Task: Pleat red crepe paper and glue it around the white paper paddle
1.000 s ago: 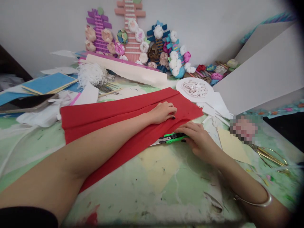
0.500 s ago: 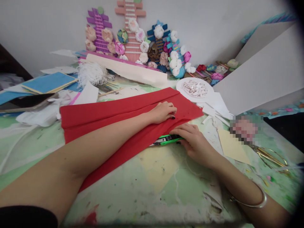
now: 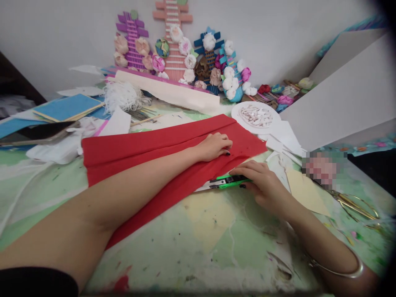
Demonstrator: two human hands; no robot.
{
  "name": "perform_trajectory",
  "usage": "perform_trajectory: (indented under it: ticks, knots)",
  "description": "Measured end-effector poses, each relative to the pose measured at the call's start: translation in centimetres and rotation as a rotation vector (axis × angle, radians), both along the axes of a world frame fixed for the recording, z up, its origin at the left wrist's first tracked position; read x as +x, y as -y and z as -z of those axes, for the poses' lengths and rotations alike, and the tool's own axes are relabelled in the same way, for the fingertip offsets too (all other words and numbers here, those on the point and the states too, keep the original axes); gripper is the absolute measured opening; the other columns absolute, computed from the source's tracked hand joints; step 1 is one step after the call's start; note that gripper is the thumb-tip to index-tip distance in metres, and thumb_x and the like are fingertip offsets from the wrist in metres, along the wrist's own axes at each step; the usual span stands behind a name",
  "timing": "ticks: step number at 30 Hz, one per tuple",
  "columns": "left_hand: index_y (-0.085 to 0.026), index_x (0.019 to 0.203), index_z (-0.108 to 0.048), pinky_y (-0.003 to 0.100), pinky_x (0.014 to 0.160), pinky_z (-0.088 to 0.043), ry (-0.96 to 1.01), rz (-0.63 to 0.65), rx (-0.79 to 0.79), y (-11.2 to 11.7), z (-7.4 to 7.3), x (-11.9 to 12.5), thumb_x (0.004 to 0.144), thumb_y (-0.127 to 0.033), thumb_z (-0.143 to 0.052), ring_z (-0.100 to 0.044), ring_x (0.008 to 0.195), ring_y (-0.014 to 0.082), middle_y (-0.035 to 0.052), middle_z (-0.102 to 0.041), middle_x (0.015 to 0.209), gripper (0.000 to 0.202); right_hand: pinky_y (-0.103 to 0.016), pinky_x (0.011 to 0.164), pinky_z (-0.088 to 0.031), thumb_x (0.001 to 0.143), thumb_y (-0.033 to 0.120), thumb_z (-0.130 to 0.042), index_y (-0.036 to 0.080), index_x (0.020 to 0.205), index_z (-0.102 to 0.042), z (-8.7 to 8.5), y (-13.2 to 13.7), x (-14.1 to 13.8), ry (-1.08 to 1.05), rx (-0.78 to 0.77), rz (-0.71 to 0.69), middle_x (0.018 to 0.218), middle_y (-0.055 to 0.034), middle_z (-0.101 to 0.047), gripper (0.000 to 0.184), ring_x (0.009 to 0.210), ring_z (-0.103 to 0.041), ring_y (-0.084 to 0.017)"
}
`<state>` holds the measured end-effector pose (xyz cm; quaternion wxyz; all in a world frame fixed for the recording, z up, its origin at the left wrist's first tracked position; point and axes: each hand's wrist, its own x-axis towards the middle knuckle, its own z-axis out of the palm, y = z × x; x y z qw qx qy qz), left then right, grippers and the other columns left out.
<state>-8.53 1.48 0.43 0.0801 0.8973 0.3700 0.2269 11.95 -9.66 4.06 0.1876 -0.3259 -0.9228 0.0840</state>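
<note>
A large folded sheet of red crepe paper (image 3: 148, 142) lies slantwise across the table. My left hand (image 3: 215, 147) rests on its right part, fingers curled and pressed together against the paper. In my right hand (image 3: 262, 179) is a green utility knife (image 3: 230, 181), gripped between thumb and fingers. The knife points left, its blade end at the paper's near edge and partly inside the fold. How far the blade reaches under the paper is hidden.
White plate (image 3: 233, 113) of paper scraps stands behind the red paper. Gold-handled scissors (image 3: 355, 204) lie at right near a pale yellow sheet (image 3: 305, 192). White string (image 3: 123, 97), blue sheets (image 3: 66, 107) and a dark tablet-like object (image 3: 40, 134) sit at left. Flower-decorated crafts (image 3: 176, 53) line the wall.
My right hand and the utility knife have shifted right along the near edge, showing more white by the blade end. My left hand stays in place on the paper.
</note>
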Motion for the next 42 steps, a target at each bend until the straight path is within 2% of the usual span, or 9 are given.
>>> perform_trajectory:
  ticks: [10, 19, 26, 42]
  knots:
    - [-0.019, 0.089, -0.06, 0.035, 0.082, -0.033, -0.002, -0.008, 0.015, 0.0, 0.1, 0.0, 0.091, -0.026, -0.056, -0.051, 0.099, 0.0228, 0.0057, -0.061, 0.108, 0.008, -0.04, 0.083, -0.036, 0.079, -0.004, -0.042, 0.019, 0.108, -0.06, 0.9, 0.1, -1.8, -0.031, 0.0, 0.0, 0.106, -0.0089, -0.066, 0.041, 0.099, -0.055, -0.024]
    - [-0.019, 0.089, -0.06, 0.035, 0.083, -0.034, 0.004, 0.001, 0.012, 0.0, 0.1, 0.0, 0.091, -0.024, -0.056, -0.051, 0.1, 0.0228, 0.0053, -0.061, 0.108, 0.007, -0.04, 0.083, -0.036, 0.079, -0.004, -0.04, 0.02, 0.106, -0.06, 0.3, 0.1, -1.0, -0.034, 0.047, -0.002, 0.105, -0.0083, -0.065, 0.042, 0.1, -0.056, -0.024]
    - [-0.019, 0.09, -0.06, 0.034, 0.082, -0.034, -0.004, 0.001, 0.008, -0.1, 0.1, 0.0, 0.091, -0.024, -0.056, -0.051, 0.1, 0.0223, 0.0052, -0.061, 0.108, 0.006, -0.038, 0.083, -0.037, 0.072, -0.006, -0.043, 0.02, 0.109, -0.059, 0.2, -0.3, 0.0, -0.044, 0.039, 0.014, 0.107, -0.0079, -0.065, 0.048, 0.102, -0.056, -0.024]
    - [-0.019, 0.091, -0.061, 0.035, 0.082, -0.035, -0.003, -0.006, 0.015, -0.1, 0.1, 0.0, 0.09, -0.026, -0.056, -0.052, 0.1, 0.0226, 0.0056, -0.061, 0.109, 0.008, -0.041, 0.084, -0.038, 0.079, -0.001, -0.042, 0.02, 0.107, -0.062, 1.0, -0.7, -1.8, -0.069, 0.03, 0.012, 0.108, -0.0097, -0.066, 0.04, 0.101, -0.056, -0.024]
